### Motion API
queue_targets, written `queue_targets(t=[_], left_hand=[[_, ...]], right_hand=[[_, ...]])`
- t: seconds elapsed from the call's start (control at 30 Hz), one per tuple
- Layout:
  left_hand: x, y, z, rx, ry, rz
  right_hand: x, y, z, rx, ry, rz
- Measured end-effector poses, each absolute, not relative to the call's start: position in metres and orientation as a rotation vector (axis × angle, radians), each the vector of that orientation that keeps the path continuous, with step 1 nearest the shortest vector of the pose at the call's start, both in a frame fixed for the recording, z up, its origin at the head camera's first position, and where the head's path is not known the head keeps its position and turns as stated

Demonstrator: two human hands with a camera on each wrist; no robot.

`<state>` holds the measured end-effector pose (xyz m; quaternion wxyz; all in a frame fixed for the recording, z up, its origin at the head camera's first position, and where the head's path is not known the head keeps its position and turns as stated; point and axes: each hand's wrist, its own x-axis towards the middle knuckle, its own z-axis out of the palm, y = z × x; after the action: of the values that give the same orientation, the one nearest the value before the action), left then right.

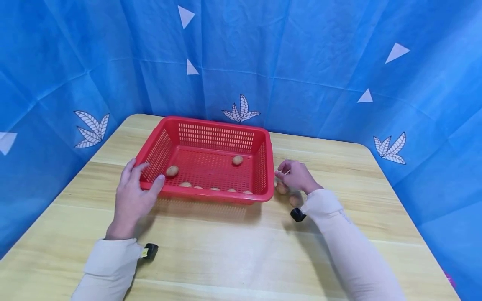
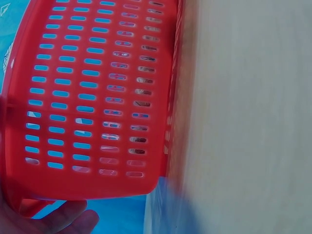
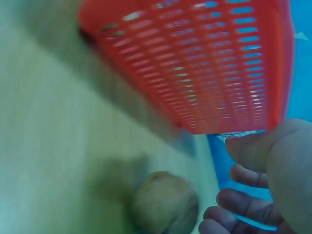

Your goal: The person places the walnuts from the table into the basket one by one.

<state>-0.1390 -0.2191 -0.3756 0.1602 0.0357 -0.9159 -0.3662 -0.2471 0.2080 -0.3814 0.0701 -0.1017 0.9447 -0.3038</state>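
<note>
A red plastic basket (image 1: 211, 193) with slotted walls holds several walnuts, among them one walnut (image 1: 172, 171) near the left wall and another walnut (image 1: 237, 160) toward the back right. More lie along the front, partly hidden by the rim. My left hand (image 1: 134, 200) grips the basket's front left corner, thumb over the rim; its fingertips (image 2: 84, 220) show under the rim in the left wrist view. Beside the basket's right wall is my right hand (image 1: 298, 176), fingers loosely bent and holding nothing. Below it on the table lie walnuts (image 1: 295, 201), one walnut (image 3: 165, 204) blurred in the right wrist view.
The basket stands on a light wooden table (image 1: 226, 246), toward its back edge. A blue curtain (image 1: 241, 54) with white triangles and leaf prints hangs behind and at both sides. Small black devices (image 1: 298, 215) sit at both wrists.
</note>
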Motion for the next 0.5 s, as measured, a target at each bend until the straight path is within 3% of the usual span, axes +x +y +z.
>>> queue_targets(t=[0.5], left_hand=[[-0.138,-0.219,-0.373,0.116,-2.624,-1.035]], right_hand=[[-0.243,0.211,-0.394,-0.410,2.708,-0.810]])
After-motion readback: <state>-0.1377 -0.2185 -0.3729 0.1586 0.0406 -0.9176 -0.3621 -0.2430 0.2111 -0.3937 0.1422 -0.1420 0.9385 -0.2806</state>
